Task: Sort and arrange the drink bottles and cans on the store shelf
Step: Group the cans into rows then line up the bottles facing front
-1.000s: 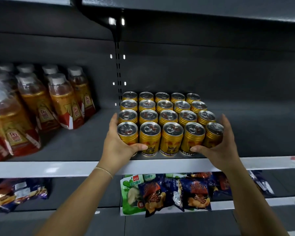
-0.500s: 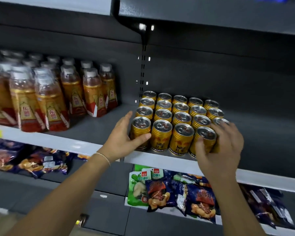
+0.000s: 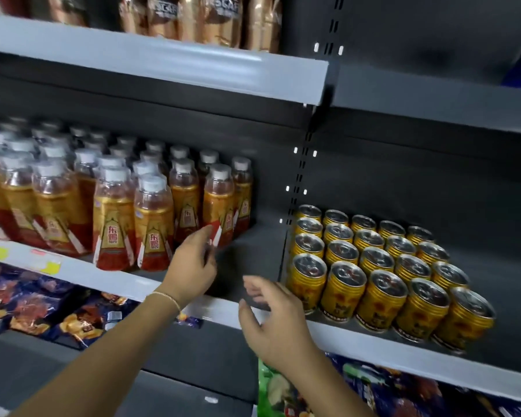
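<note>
L hand is reaching up at centre frame, fingers loosely spread & gripping nothing; its fingertips are sitting right at the front-right amber bottle, but contact can't be told thru the blur. R hand is hovering lower centre, fingers relaxed, half-curled, holding nothing, just left of the gold cans. Cans are standing upright in a tight block at centre right on the shelf; bottles are standing in rows at centre left. Snack bags are lying one level down, lower left.
</note>
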{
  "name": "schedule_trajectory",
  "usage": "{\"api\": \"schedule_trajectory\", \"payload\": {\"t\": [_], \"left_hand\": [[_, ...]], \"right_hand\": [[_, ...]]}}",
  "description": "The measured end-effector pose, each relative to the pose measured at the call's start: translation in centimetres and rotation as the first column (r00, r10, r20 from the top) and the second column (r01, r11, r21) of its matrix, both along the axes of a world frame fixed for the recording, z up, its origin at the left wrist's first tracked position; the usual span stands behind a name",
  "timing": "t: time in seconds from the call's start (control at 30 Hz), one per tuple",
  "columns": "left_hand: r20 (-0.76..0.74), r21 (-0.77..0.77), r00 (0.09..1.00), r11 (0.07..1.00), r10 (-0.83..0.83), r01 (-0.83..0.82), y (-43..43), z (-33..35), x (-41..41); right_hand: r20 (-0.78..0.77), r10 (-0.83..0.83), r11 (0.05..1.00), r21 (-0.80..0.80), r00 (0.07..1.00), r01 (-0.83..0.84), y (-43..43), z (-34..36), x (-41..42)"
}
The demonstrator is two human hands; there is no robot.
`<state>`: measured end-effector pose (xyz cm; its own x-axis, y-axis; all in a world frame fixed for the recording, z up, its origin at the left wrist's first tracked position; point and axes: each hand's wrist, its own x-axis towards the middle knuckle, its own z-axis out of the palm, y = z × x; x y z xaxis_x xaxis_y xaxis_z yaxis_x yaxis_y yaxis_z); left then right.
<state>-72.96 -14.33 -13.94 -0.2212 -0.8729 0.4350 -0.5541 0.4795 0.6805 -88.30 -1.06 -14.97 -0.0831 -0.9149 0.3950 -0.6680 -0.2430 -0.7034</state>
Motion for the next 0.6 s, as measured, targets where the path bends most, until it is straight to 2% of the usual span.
{"api": "schedule_trajectory", "payload": {"t": [0.23,0.4,0.6], "left_hand": [[0.024,0.119,0.989,0.982,-0.148,0.145,-2.6,-2.1,1.5],[-0.043,0.179,0.981,0.965,-0.188,0.193,-3.3,-2.8,1.7],[-0.091,0.200,0.973,0.954,-0.210,0.225,-3.8,-2.8,1.8]], "right_hand": [[0.069,-0.280,0.950,0.164,0.957,0.266,-13.2,-0.1,2.0],[0.239,-0.324,0.935,0.226,0.915,0.273,-19.1,-0.3,3.0],[0.269,-0.326,0.935,0.233,0.906,0.267,-20.3,-0.5,3.2]]}}
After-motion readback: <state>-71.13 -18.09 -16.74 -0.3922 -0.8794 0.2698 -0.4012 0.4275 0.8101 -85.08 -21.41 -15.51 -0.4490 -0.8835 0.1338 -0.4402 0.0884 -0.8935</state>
